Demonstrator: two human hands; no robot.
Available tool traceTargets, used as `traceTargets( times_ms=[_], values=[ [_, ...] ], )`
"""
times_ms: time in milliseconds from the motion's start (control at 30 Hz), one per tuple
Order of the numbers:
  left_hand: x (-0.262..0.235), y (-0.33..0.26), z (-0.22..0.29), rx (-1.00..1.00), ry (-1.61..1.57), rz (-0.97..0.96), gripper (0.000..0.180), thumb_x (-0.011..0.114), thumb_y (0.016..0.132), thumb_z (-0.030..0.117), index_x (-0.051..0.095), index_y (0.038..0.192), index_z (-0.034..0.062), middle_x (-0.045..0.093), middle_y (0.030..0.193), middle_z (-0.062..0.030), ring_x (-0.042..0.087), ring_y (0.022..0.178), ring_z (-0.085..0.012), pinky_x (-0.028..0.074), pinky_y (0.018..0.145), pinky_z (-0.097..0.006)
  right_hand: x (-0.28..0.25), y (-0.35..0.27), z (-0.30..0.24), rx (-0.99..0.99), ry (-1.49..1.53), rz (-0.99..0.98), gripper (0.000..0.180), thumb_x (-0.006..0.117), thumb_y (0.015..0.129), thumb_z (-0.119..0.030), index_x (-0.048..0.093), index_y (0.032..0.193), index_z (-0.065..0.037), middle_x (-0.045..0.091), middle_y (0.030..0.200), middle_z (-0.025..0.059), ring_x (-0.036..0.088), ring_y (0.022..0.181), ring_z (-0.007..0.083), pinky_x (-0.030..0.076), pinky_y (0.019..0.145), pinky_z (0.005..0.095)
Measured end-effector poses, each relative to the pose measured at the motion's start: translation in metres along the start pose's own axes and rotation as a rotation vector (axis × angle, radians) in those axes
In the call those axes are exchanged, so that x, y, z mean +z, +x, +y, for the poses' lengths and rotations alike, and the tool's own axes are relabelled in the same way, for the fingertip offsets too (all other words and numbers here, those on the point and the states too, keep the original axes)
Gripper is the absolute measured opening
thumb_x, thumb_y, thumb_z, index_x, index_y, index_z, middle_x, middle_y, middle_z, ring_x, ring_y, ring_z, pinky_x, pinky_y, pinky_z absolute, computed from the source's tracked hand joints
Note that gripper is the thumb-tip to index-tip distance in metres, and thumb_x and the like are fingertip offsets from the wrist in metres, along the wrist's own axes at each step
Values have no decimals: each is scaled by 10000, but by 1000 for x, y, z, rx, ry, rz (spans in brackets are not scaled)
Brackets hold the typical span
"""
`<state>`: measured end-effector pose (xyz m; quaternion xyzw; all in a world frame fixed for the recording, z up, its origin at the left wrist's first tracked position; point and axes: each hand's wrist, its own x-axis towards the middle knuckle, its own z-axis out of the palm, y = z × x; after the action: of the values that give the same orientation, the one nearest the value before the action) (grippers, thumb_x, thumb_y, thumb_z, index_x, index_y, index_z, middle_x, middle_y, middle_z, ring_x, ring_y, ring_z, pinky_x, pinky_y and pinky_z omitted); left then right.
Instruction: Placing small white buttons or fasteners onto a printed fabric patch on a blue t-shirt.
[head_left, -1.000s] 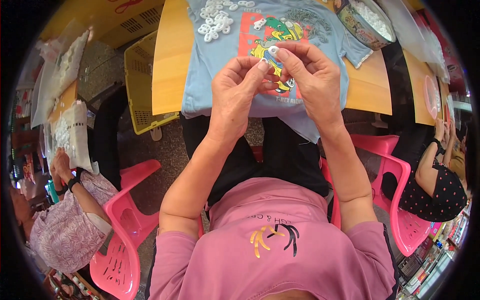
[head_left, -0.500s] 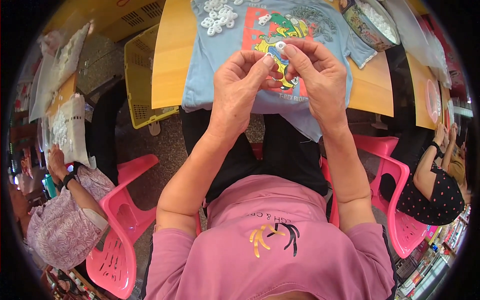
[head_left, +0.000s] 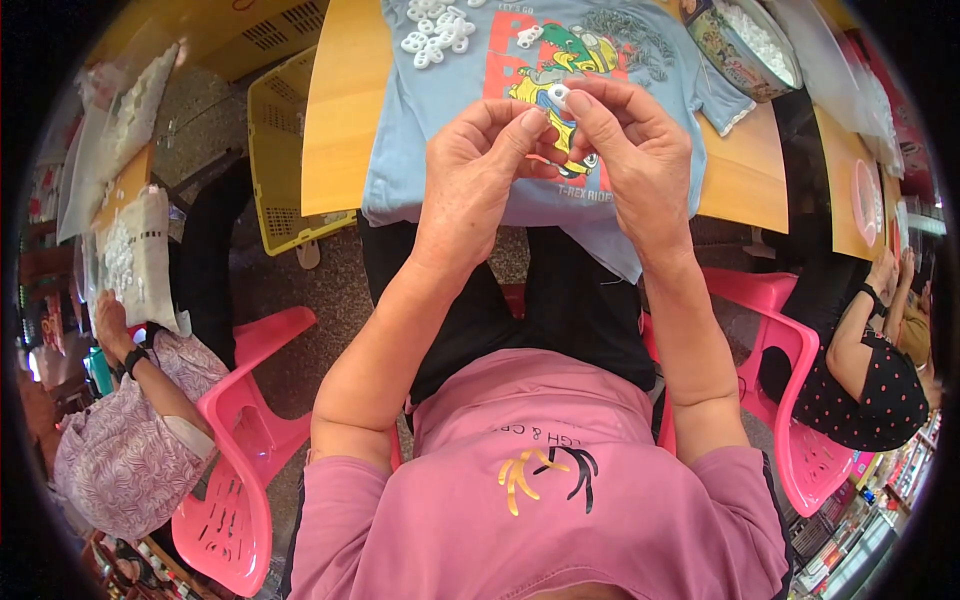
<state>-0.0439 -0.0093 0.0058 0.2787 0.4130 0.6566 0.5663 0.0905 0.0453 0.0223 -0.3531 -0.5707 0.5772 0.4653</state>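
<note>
My right hand (head_left: 637, 140) pinches a small white plastic piece with a round hole (head_left: 558, 93) between thumb and fingers. Close beside it, my left hand (head_left: 482, 150) has its thumb pressed to its bent fingers; whatever is in that pinch is hidden or too small to make out. Both hands are raised over a light blue printed T-shirt (head_left: 420, 150) spread on the table. Several similar white pieces with holes (head_left: 436, 38) lie heaped on the shirt at the far left. One more white piece (head_left: 529, 37) rests by itself on the print.
A round tin (head_left: 757, 62) of small white pieces stands at the table's (head_left: 335, 120) far right. A yellow crate (head_left: 290, 160) is left of the table. Two people sit nearby, a patterned top (head_left: 135, 440) at left and a dotted garment (head_left: 870, 400) at right, beside pink chairs (head_left: 245, 430).
My hands have shifted only slightly, the fingertips still close together. The white bit that showed at my left thumb tip is now hardly visible.
</note>
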Motion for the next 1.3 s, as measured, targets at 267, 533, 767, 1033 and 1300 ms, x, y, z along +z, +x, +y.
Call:
traceTargets(
  times_ms=[267, 533, 767, 1033, 1300],
  values=[
    [3, -2, 2, 22, 11, 2, 221, 597, 952, 141, 576, 1026, -66, 649, 871, -105, 659, 741, -155, 558, 662, -265, -3, 1, 2, 9, 23, 14, 211, 663, 902, -87, 664, 1069, 42, 675, 878, 70, 566, 649, 74, 460, 603, 203],
    [-1, -1, 1, 12, -4, 8, 215, 628, 932, 127, 587, 1017, -66, 660, 886, -112, 665, 744, -160, 560, 666, -269, -4, 1, 0, 19, 2, 30, 205, 664, 901, -87, 665, 1062, 41, 685, 882, 86, 568, 639, 81, 463, 606, 209],
    [-1, -2, 3, -10, -6, -9, 220, 659, 916, 143, 601, 988, -57, 663, 847, -111, 669, 718, -165, 571, 649, -276, -5, 1, -1, 23, -11, 40, 192, 657, 905, -81, 667, 1057, 37, 683, 877, 83, 569, 644, 75, 464, 612, 202],
    [-1, -2, 5, -23, 26, 7, 234, 675, 902, 155, 601, 962, -59, 661, 807, -110, 662, 680, -152, 560, 610, -257, -7, 0, 2, 9, 8, 34, 196, 663, 905, -87, 666, 1055, 39, 679, 869, 85, 573, 647, 78, 472, 623, 202],
    [-3, -3, 5, -35, 53, 11, 261, 678, 896, 158, 590, 976, -75, 657, 769, -114, 649, 644, -138, 549, 584, -252, -4, -2, 3, 6, -15, 2, 197, 665, 904, -92, 668, 1052, 39, 683, 878, 78, 570, 653, 74, 465, 628, 200]
  ],
)
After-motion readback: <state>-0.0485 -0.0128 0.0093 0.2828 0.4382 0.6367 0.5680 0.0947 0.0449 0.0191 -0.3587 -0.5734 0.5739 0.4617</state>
